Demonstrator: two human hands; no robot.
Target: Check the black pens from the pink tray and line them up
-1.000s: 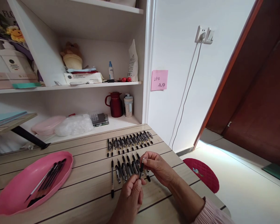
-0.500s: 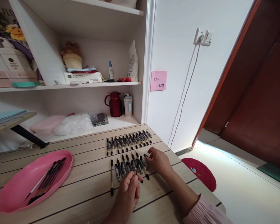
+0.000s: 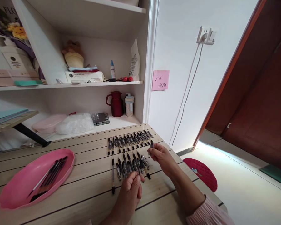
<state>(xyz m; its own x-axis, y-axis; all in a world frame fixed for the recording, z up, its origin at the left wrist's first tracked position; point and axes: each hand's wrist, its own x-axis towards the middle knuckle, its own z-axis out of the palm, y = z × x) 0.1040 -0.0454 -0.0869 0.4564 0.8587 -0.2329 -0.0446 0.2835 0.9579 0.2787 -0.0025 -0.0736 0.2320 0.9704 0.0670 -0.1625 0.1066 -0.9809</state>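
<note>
My left hand [image 3: 131, 189] is closed around a black pen [image 3: 141, 163], its tip pointing up and away from me. Between the thumb and fingers of my right hand [image 3: 161, 156] is a dark pen cap [image 3: 151, 147], raised just off the tabletop and apart from the pen. Beyond my left hand lies a near row of pens and loose caps [image 3: 124, 167]. A single uncapped pen [image 3: 113, 175] rests at that row's left end. Farther back, another row of pens and caps [image 3: 128, 142] stretches across the table.
A pink oval tray [image 3: 12, 190] with several pens stands on the wooden table [image 3: 89, 190] at left. Shelves behind hold a red jug [image 3: 116, 104], a cup [image 3: 129, 105] and a plastic bag [image 3: 75, 124]. A red stool [image 3: 200, 173] is beyond the right edge.
My right hand has picked up a pen cap from the near row's right end and lifted it slightly. My left hand keeps its hold on the pen. The view has shifted a little.
</note>
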